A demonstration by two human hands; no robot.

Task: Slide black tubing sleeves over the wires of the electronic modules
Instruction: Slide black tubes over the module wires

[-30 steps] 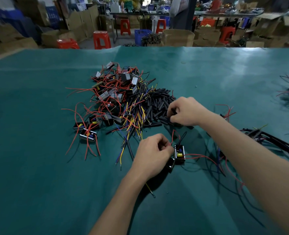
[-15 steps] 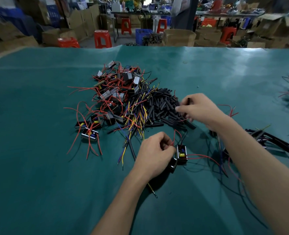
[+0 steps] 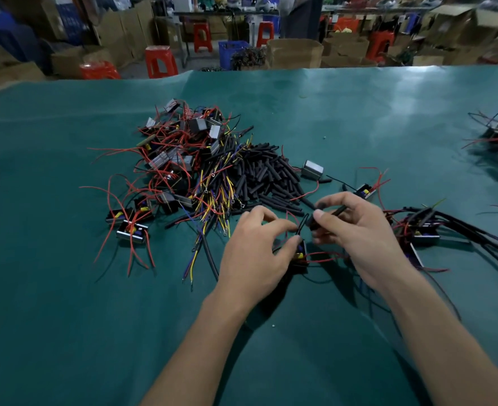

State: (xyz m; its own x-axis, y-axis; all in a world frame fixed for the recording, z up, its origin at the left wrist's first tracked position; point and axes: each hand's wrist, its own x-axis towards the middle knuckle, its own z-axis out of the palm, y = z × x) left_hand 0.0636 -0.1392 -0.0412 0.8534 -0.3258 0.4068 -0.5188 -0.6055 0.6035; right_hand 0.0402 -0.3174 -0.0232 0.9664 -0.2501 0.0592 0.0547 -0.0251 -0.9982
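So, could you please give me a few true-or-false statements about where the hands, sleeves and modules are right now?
1. The right hand pinches a black sleeve. True.
2. The left hand lies flat and empty. False: its fingers pinch a wire above a module.
3. The sleeve pile lies beyond both hands. True.
4. The table is red. False: it is green.

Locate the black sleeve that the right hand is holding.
In the head view, the black sleeve is pinched in the right hand, right of centre, just in front of the loose sleeve pile.
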